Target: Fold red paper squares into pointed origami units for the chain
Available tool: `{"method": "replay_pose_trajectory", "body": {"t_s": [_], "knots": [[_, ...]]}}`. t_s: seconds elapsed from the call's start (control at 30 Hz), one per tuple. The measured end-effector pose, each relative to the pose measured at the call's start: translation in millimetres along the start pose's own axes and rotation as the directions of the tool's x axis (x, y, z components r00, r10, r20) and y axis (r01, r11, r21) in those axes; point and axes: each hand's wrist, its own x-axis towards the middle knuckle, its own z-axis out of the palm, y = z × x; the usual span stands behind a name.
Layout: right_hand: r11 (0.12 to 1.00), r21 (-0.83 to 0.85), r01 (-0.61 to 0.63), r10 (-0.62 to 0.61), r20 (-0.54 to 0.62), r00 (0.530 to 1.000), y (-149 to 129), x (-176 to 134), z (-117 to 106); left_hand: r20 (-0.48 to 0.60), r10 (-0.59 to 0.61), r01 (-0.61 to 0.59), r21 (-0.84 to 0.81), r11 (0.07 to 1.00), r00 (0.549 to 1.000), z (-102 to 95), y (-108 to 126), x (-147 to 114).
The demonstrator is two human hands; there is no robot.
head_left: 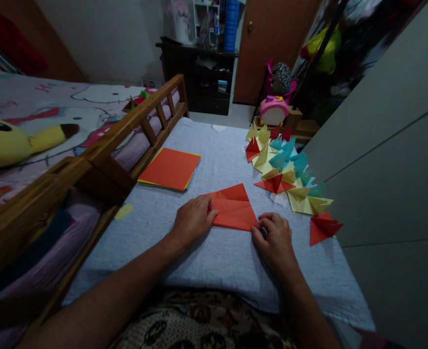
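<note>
A folded sheet of red-orange origami paper (233, 207) lies on the cloth-covered surface in front of me, with creases running across it. My left hand (195, 217) rests on its left end, fingers closed and thumb pressing the near edge. At the near right corner, my right hand (274, 237) pinches the paper between thumb and fingers. Part of the left end is hidden under my left hand. Up and to the left sits a stack of square paper (170, 167), red-orange on top with yellow edges showing beneath.
Several folded paper cranes (284, 160) in yellow, teal and red line the right side, with one red crane (324, 228) nearest me. A wooden bed rail (141, 116) borders the left. A grey cabinet (391, 169) stands close on the right.
</note>
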Motion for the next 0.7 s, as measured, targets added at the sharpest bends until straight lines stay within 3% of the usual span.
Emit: {"method": "replay_pose_trajectory", "body": {"t_s": [0.17,0.33,0.5,0.7], "knots": [[1.0,0.003,-0.004,0.004,0.009,1.0,0,0,0,-0.074,0.237,-0.239,-0.007,0.971,0.969,4.7,-1,1],[1.0,0.002,-0.013,0.013,-0.005,1.0,-1,0,0,0.014,0.447,-0.446,0.082,0.891,0.895,9.0,-5,2],[1.0,0.009,-0.023,0.023,0.001,1.0,-1,0,0,0.162,0.513,-0.535,0.154,0.831,0.843,-1.2,-2,-13],[0.999,0.013,-0.045,0.045,0.006,0.999,0,1,-1,0.194,0.533,-0.567,0.229,0.792,0.823,-1.9,6,-37]]}}
